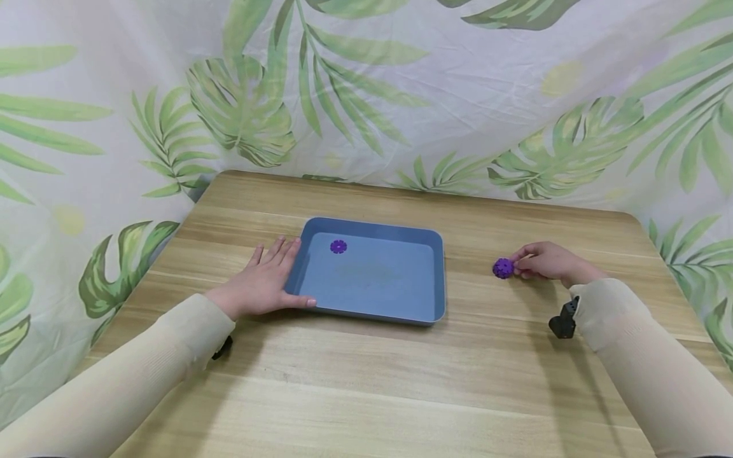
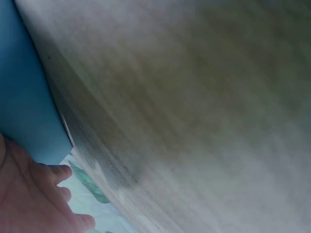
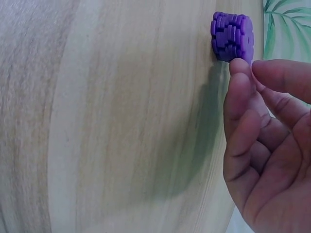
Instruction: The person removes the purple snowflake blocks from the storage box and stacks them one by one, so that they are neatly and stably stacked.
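Note:
In the head view, my right hand (image 1: 546, 261) pinches a small stack of purple interlocking discs (image 1: 502, 268) by its near side, to the right of the tray. The right wrist view shows thumb and fingertips at one end of the disc stack (image 3: 233, 38), whose notched rims are layered together. My left hand (image 1: 260, 283) rests with spread, straight fingers on the left rim of a shallow blue tray (image 1: 395, 318), its thumb along the front rim. One single purple notched disc (image 1: 338, 246) lies flat in the tray's far left part.
The tray stands on a wood-grain table (image 1: 366, 381) with rounded far corners. Behind and beside the table hangs a leaf-patterned cloth (image 1: 366, 95). Black wrist devices (image 1: 564, 321) sit under both sleeves.

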### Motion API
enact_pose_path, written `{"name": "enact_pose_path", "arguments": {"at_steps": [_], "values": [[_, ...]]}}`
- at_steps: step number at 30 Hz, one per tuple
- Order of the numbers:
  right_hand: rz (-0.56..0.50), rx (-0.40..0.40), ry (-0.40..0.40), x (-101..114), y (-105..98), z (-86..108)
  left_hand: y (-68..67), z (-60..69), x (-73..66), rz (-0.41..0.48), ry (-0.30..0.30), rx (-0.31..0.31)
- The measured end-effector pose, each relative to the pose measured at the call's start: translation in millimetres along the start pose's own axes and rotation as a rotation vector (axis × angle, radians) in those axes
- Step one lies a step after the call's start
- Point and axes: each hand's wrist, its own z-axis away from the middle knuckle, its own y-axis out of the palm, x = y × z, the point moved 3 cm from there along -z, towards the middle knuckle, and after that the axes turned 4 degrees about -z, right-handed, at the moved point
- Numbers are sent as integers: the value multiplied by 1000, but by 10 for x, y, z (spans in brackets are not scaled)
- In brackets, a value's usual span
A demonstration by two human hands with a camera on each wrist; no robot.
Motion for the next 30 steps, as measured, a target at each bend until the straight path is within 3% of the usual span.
{"name": "enact_pose_path", "arguments": {"at_steps": [11, 17, 22, 30], "values": [[-2, -22, -23, 16, -71, 20, 2, -1, 7, 0, -4, -2], [-144, -32, -54, 87, -108, -1, 11, -4, 14, -8, -3, -4], [-197, -9, -93, 260, -19, -31, -2, 9, 1, -11, -7, -1], [-190, 46, -130, 666, 250, -140, 1, 1, 11, -11, -14, 6]]}}
